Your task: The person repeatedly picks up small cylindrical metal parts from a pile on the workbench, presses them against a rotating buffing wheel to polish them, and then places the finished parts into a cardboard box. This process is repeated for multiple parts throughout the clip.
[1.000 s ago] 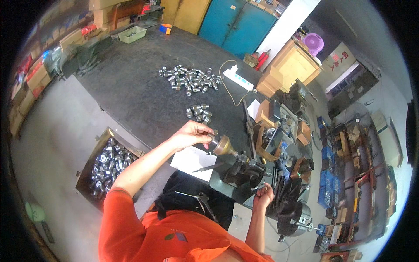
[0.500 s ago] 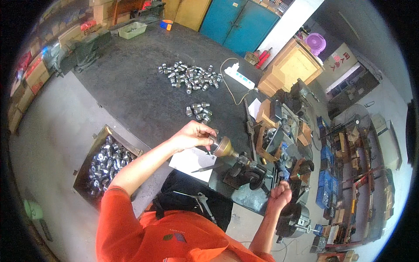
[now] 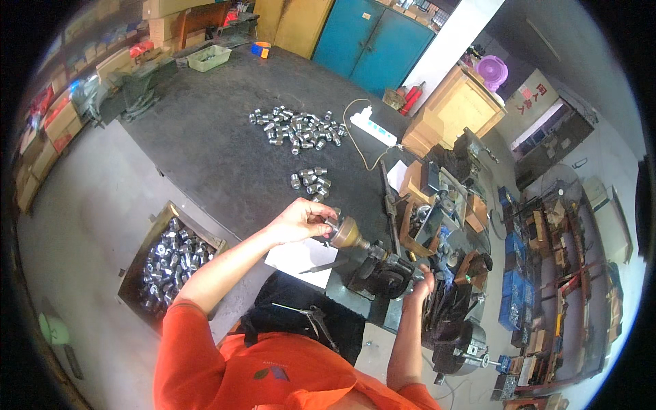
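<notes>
At the middle of the bench, my left hand (image 3: 306, 223) pinches a small metal fitting (image 3: 331, 225) at the mouth of a brass-coloured cup-shaped holder (image 3: 350, 234). This holder sits on the shaft of a dark bench-mounted device (image 3: 374, 275). My right hand (image 3: 419, 285) is at the device's right end, its fingers curled; whatever they grip is hidden. White paper (image 3: 294, 255) lies under my left wrist with a dark, thin pointed tool (image 3: 324, 266) on it. A small group of hex metal fittings (image 3: 311, 183) lies just beyond my left hand.
A larger pile of fittings (image 3: 297, 128) lies farther back on the dark bench (image 3: 205, 130). An open box of fittings (image 3: 171, 266) stands at left, below bench height. A white power strip (image 3: 373, 127) with a looping cord and cluttered tools (image 3: 437, 212) occupy the right side.
My right hand has moved left and up, closer to the device. My left hand stays at the brass-coloured holder, its fingers slightly shifted. The view has tilted a little.
</notes>
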The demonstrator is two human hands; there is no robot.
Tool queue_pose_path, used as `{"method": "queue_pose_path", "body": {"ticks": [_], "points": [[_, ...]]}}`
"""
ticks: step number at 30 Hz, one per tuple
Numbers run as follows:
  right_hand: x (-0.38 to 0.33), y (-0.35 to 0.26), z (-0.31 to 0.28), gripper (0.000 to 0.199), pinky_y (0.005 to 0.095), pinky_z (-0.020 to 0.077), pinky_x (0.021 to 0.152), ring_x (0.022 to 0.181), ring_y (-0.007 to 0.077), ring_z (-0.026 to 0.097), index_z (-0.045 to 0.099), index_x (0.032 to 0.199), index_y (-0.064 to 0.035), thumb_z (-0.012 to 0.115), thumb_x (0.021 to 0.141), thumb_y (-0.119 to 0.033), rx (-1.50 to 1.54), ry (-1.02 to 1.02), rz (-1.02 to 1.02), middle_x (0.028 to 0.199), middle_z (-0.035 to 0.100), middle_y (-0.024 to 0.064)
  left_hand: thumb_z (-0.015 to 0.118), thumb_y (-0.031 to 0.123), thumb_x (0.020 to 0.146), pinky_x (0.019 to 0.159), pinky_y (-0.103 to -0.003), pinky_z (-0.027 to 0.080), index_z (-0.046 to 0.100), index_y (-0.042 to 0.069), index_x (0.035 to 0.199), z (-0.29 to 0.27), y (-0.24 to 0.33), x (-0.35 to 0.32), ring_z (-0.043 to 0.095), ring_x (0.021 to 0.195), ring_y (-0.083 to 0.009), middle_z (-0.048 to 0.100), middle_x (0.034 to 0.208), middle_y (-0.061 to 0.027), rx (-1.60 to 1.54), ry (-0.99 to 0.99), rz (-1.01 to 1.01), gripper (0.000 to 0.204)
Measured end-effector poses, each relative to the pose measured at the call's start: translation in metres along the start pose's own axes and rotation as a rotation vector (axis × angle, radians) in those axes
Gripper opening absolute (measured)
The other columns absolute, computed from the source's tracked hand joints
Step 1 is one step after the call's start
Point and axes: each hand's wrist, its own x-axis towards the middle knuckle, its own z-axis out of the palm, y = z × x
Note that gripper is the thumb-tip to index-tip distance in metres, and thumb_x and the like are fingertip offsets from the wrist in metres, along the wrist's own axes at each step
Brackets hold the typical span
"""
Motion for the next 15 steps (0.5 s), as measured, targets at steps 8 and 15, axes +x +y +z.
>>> {"method": "queue_pose_path", "body": {"ticks": [8,15], "points": [[-0.067,-0.017,-0.061,0.015,0.0216,0.0154,0.037,0.041,0.0061,0.021,0.050,0.080,-0.0028,0.043,0.078,-0.016,0.262,-0.258,0.089,0.050,0.028,-0.0046,0.056,0.007,0.080,0.061,-0.022,0.048,0.054,-0.005,0.099,0.002,0.002,0.002,0.057,0.067,-0.0091,0.060,0.080,-0.0074,0.119,0.007,-0.022,0.023],[-0.081,-0.067,-0.038,0.016,0.0204,0.0154,0.036,0.039,0.0055,0.020,0.048,0.082,-0.0004,0.043,0.075,-0.014,0.285,-0.384,-0.114,0.048,0.026,-0.0042,0.054,0.016,0.083,0.048,-0.020,0.046,0.057,-0.005,0.092,0.007,-0.002,0.003,0.056,0.057,-0.0082,0.059,0.068,-0.0068,0.030,0.079,-0.115,0.023]]}}
